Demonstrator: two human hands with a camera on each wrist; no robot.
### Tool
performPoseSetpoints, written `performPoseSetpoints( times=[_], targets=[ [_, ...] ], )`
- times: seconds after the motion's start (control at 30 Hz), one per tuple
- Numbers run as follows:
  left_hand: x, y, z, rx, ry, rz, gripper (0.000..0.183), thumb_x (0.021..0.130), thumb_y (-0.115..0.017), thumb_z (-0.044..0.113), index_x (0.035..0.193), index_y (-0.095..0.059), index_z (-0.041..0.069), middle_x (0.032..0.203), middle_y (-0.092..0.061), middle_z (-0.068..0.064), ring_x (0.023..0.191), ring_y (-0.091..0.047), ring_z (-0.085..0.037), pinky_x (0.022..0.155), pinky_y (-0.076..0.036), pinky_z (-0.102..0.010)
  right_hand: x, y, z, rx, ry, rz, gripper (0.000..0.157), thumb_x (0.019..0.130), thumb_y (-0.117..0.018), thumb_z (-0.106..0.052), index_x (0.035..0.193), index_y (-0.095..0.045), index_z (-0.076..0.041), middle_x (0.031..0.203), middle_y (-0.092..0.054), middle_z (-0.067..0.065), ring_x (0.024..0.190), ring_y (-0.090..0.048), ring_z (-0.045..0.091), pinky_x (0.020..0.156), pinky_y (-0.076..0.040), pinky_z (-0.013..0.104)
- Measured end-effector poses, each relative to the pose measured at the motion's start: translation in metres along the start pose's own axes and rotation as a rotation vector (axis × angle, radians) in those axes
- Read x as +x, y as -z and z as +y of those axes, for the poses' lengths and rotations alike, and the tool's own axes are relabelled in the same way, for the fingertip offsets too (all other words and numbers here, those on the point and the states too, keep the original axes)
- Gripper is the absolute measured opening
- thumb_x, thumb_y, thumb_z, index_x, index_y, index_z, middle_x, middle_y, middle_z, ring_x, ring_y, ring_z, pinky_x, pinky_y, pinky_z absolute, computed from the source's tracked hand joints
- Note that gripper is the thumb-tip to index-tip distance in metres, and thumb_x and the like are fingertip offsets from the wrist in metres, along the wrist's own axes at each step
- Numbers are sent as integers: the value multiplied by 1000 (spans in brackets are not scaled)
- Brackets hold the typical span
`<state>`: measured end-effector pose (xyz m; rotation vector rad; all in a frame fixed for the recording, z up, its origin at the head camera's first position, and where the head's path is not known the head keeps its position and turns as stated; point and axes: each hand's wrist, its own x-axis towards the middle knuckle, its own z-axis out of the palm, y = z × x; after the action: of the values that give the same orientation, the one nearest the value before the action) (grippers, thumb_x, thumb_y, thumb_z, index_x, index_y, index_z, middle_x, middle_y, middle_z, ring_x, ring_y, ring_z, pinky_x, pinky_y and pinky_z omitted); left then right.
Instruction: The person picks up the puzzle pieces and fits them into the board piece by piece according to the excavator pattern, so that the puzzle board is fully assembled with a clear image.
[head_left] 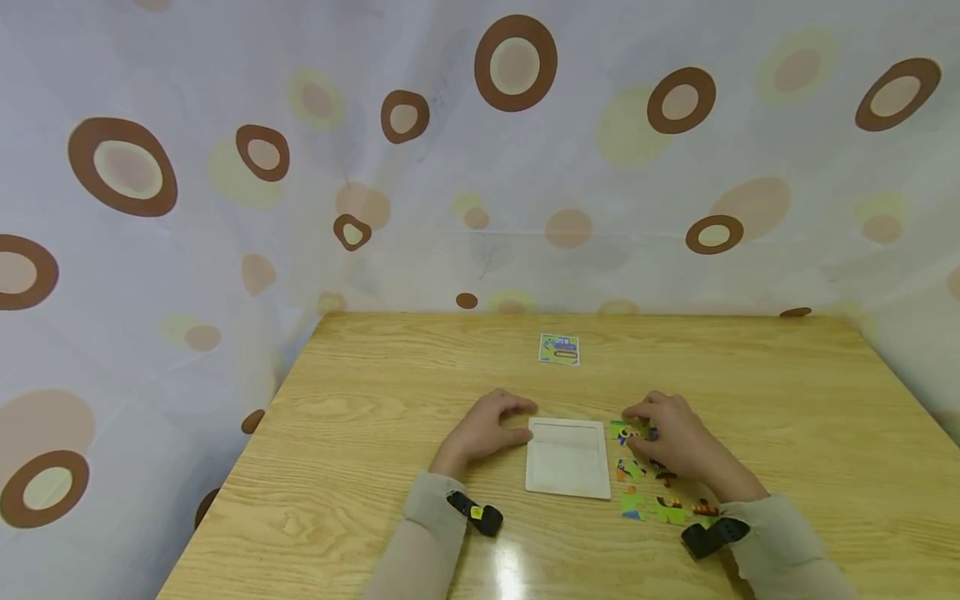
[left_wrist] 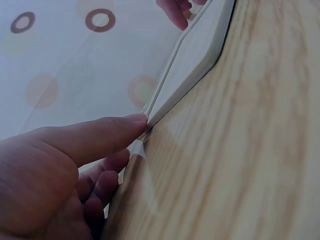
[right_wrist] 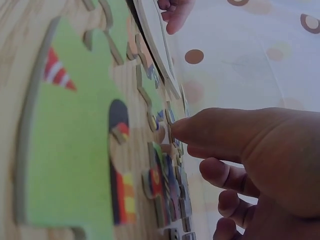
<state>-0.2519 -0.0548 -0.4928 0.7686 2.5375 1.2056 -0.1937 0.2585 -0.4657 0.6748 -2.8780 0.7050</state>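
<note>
A pale square puzzle tray with a raised rim lies flat on the table. My left hand is at its left side, fingers loosely bent, the thumb tip touching the tray's edge in the left wrist view. To the tray's right, my right hand pinches a green puzzle piece at the upper left of the loose pieces, thumb and forefinger at its edges. Its other fingers are curled in, and the hand covers part of the pieces. Nearer me lie more pieces, among them a green-and-blue one and a large green one.
A small picture card showing a purple digger-like vehicle lies farther back on the wooden table. Behind the table hangs a pale sheet with brown ring patterns. Black wrist cameras are strapped to both sleeves.
</note>
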Motion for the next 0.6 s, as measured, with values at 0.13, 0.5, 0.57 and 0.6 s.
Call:
performPoseSetpoints(
  times=[0.13,0.5,0.57,0.6],
  targets=[
    [-1,0,1,-8,3,0,32,89,-75,21,121,-71,21,118,-58,5,112,-52,-14,101,-40,-35,0,-2,3,3,-4,-3,30,82,-80,-13,109,-72,-2,92,-59,2,80,-49,18,69,-44,39],
    [-1,1,1,3,-17,-1,28,90,-75,21,117,-72,20,117,-57,4,109,-52,-14,98,-42,-33,0,-1,5,8,18,7,24,83,-79,-13,105,-74,-4,92,-60,1,80,-53,19,73,-44,43],
    [-2,1,1,1,-8,-3,27,90,-75,22,117,-72,20,118,-57,4,109,-51,-15,98,-41,-34,1,-2,6,7,22,8,24,83,-80,-13,104,-74,-5,92,-60,1,80,-53,18,72,-44,42],
    [-2,2,1,0,-5,-2,27,90,-75,22,117,-72,20,118,-57,3,109,-51,-15,98,-41,-34,1,-2,6,5,24,10,23,83,-80,-13,104,-74,-5,92,-60,0,80,-53,18,72,-44,42]
  ],
)
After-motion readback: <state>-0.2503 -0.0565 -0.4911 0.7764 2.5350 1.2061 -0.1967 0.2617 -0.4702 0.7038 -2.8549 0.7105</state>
